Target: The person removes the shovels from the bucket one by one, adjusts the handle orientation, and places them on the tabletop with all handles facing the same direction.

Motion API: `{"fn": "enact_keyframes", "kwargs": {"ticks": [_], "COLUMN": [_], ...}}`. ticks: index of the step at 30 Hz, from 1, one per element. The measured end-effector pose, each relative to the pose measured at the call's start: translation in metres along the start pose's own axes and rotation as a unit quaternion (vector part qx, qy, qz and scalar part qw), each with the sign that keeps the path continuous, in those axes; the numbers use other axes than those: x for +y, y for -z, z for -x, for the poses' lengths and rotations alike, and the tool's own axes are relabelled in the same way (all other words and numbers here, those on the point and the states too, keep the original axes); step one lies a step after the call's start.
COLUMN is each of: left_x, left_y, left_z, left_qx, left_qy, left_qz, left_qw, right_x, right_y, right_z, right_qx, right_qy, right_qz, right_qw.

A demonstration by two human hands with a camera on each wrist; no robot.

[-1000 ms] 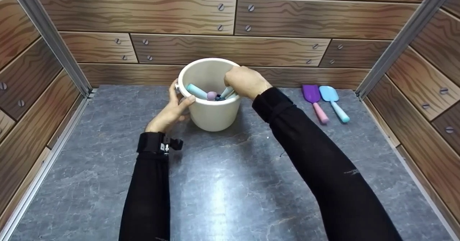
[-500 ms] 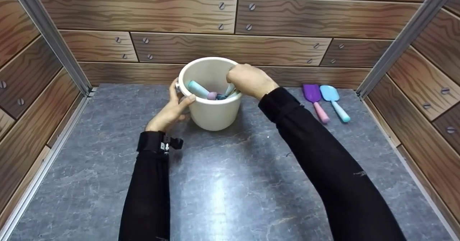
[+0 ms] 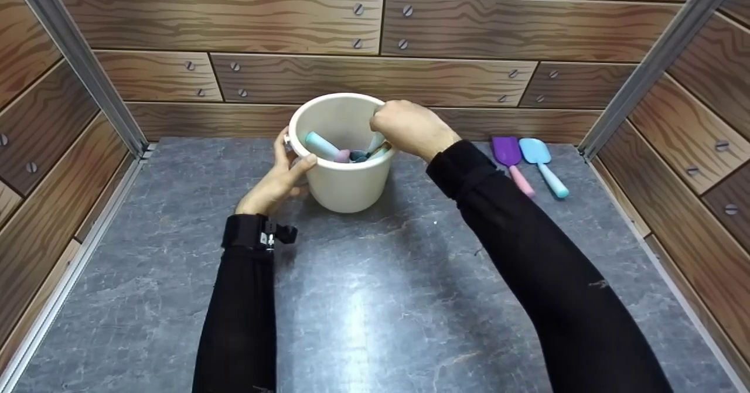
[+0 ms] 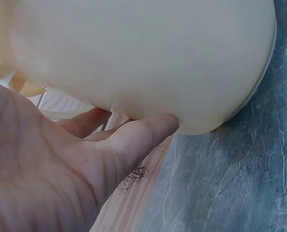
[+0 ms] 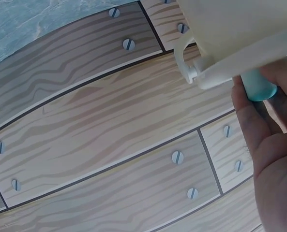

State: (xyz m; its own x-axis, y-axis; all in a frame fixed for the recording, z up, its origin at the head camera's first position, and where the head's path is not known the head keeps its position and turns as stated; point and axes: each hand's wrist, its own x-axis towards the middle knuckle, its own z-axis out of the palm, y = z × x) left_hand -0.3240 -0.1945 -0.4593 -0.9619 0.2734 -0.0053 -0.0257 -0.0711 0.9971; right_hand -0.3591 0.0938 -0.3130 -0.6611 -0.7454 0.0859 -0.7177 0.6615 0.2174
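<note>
The left hand point(image 3: 275, 176) gripped the bucket point(image 3: 343, 182) by its near-left wall, thumb on the rim. The right hand point(image 3: 407, 129) pinched a teal handle point(image 5: 257, 87) just inside the far-right rim. Best lifted straight up, bucket held steady, clear of the other handles below.

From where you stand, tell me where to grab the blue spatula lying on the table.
Grip the blue spatula by its slim handle, from above. It lies flat, handle toward you, with clear table on its right; the purple spatula crowds its left side.
</note>
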Motion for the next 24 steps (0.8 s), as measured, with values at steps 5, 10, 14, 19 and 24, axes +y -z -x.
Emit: {"fn": "enact_keyframes", "kwargs": {"ticks": [5,10,14,19,24], "left_x": [0.0,0.001,0.001,0.0,0.0], "left_y": [-0.001,-0.001,-0.001,0.001,0.002], "left_z": [0.0,0.0,0.0,0.0,0.0], "left_qx": [0.001,-0.001,-0.002,-0.004,-0.003], "left_qy": [0.001,0.001,-0.001,-0.003,-0.004], "left_qz": [0.003,0.002,0.004,-0.001,-0.006], "left_qw": [1.0,1.0,1.0,1.0,1.0], "right_x": [0.002,0.004,0.004,0.004,0.004], "right_y": [0.005,0.011,0.015,0.021,0.026], "right_z": [0.004,0.008,0.011,0.014,0.015], "right_qx": [0.004,0.006,0.01,0.016,0.022], "right_qy": [0.004,-0.002,-0.005,0.007,0.018], "right_qz": [-0.004,-0.015,-0.016,-0.01,-0.011], "right_qw": [1.0,1.0,1.0,1.0,1.0]}}
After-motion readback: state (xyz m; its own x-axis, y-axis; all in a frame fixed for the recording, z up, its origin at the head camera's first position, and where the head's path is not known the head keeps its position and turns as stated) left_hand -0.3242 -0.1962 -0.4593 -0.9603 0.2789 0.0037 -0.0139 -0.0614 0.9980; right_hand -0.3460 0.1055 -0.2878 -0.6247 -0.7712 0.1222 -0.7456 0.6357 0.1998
